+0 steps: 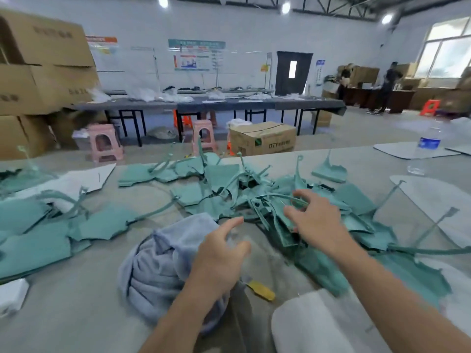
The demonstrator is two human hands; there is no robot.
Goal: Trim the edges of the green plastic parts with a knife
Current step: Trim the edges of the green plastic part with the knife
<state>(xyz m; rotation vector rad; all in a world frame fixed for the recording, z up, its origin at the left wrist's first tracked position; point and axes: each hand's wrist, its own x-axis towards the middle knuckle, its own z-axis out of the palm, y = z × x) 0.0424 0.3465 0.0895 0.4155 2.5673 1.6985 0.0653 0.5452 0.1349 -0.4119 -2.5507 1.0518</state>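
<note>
Green plastic parts (277, 212): a tangled heap of thin teal sheets and long curling trim strips, spread across the middle of the grey worktable (76, 301), with more flat pieces lying to the far left.
Right hand (316, 220): reaching into the centre of the heap, fingers spread and curved over the top pieces; motion blur makes it hard to tell whether it grips one yet.
Left hand (221, 256): hovering over a crumpled pale-blue cloth (158, 263) at the near centre, fingers loosely open, index finger pointing ahead, holding nothing.
Knife (261, 290): likely the small yellow-handled tool lying on the table near the left wrist, just right of the cloth, untouched by either hand.
Handling: the sheets look light, thin and flexible, bending and curling where cut; the strips interlock, so one piece may drag others along. Edges look ragged.
Where to hold: judged best by a broad flat area of a sheet, away from the rough edge to be trimmed.
Other things: white flat panels (433, 200) at near and far right; a clear water bottle (425, 149) at far right; cardboard boxes (43, 62) stacked far left.
</note>
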